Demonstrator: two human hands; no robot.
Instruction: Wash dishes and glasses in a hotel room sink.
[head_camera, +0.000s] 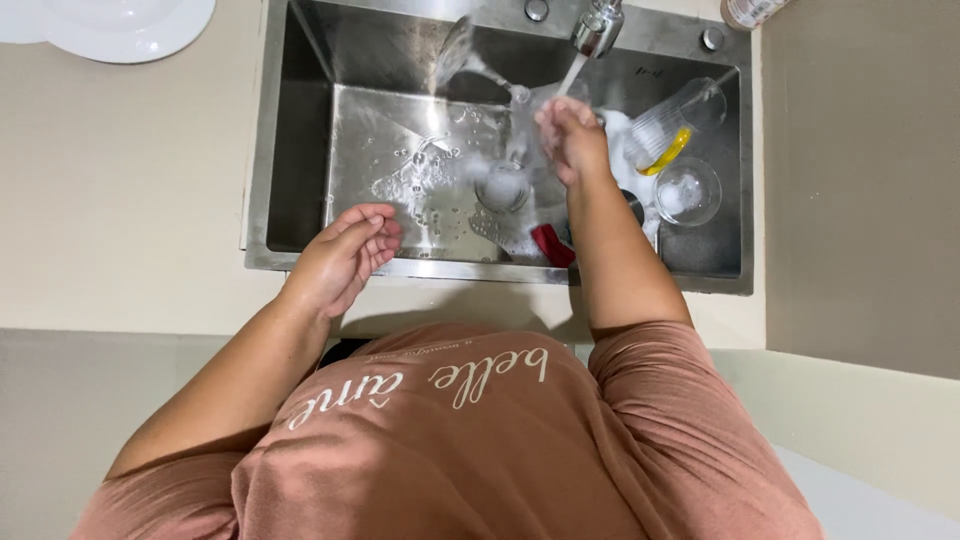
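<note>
Clear wet glass (505, 150) in right hand (572, 138).

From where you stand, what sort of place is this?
Most likely a home kitchen: a steel sink set into a beige counter, a running tap over soapy glasses, and white plates beside it.
</note>
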